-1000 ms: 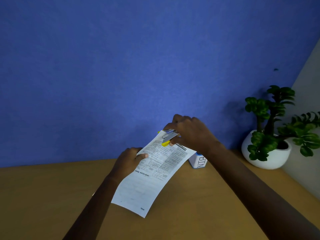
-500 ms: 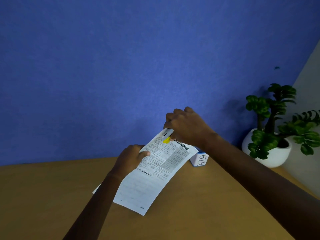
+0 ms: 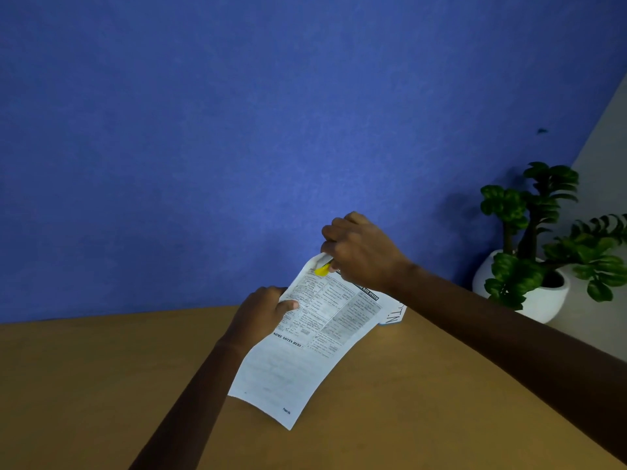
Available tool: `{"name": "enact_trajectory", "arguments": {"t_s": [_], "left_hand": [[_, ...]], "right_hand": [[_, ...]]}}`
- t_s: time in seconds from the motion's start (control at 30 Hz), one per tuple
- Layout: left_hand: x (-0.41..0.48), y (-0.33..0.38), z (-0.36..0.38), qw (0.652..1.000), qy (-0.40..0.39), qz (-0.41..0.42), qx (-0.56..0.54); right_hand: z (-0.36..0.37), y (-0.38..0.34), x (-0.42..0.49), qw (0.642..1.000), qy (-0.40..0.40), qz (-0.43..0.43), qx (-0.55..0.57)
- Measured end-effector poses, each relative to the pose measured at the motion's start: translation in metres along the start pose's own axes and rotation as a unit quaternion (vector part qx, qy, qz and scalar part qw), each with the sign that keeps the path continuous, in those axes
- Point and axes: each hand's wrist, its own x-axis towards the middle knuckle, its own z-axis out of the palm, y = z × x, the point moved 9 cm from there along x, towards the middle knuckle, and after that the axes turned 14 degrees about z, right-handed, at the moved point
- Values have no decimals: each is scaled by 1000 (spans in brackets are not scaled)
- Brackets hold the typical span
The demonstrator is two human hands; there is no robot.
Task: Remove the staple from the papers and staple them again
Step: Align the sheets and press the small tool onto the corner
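My left hand point(image 3: 261, 308) pinches the limp white printed papers point(image 3: 305, 347) at their edge; my right hand point(image 3: 359, 252) closes around what looks like a small yellow-tipped stapler point(image 3: 322, 268) at the floppy top corner.

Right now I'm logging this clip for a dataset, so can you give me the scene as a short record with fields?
setting: wooden table against a blue wall
papers: held up off the table, top corner raised
left hand: grips the papers' left edge
right hand: closed on a yellow and silver stapler at the papers' top corner
staple: not visible
behind the papers: small white box, partly hidden
far right: potted plant
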Motion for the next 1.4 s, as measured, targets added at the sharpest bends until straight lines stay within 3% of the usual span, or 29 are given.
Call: {"name": "enact_trajectory", "arguments": {"t_s": [0.13, 0.27, 0.33, 0.5, 0.57, 0.67, 0.87, 1.4], "left_hand": [[0, -3, 1, 1000, 4, -12, -9], [0, -15, -6, 995, 59, -53, -55], [-3, -23, -11, 987, 104, -72, -99], [-18, -43, -15, 954, 185, -107, -208], [-22, -46, -13, 942, 205, -109, -242], [-26, -49, -11, 921, 228, -115, -295], [-33, -50, -8, 888, 256, -115, -365], [-35, -36, -4, 885, 212, -66, -410]], "right_hand": [[8, 8, 2, 999, -1, 45, 29], [26, 28, 2, 981, -22, 156, 117], [38, 45, -4, 955, -12, 230, 186], [109, 71, -42, 851, -27, 387, 354], [149, 67, -64, 821, -68, 432, 368], [198, 54, -99, 802, -123, 476, 339], [261, 35, -153, 772, -219, 520, 292], [299, 18, -183, 755, -285, 530, 262]]}}
